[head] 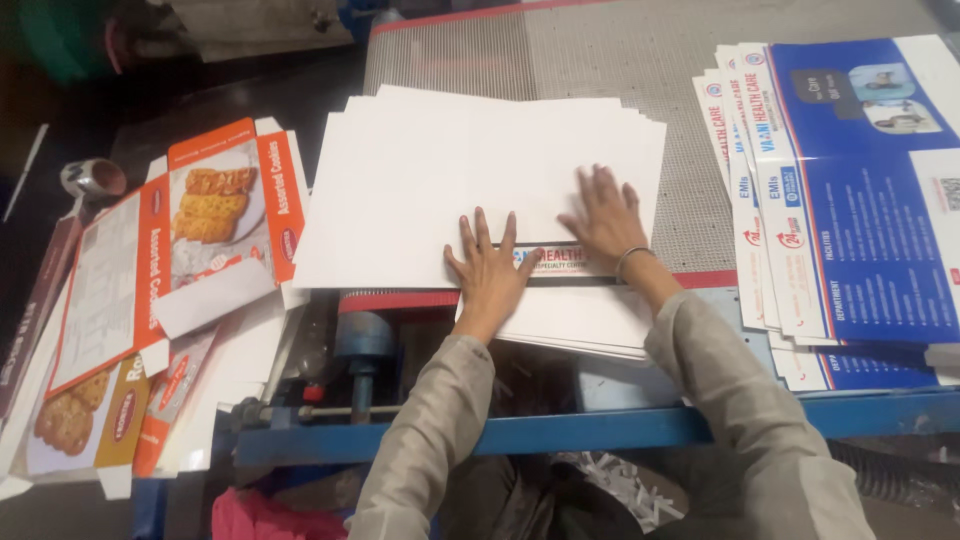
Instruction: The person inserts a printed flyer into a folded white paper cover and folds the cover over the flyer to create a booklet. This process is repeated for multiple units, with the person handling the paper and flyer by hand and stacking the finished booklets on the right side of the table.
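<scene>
Lying far left: flattened orange biscuit cartons [215, 205], glossy card. Pressing flat at centre, fingers spread, gripping nothing: left hand [487, 268], then right hand [603, 217] wearing a thin bangle [632, 255], both resting on a fanned stack of smooth white sheets [420, 180] over grey mesh belt [600, 50]. Sitting right: blue printed sheets [860, 220].

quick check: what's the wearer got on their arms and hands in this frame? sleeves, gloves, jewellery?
Both hands are bare, no gloves. The left hand shows no ring or band. The right hand has a thin metal bangle at the wrist. Both arms wear loose, long beige-grey sleeves of plain cloth, creased, ending just short of the wrists.
</scene>
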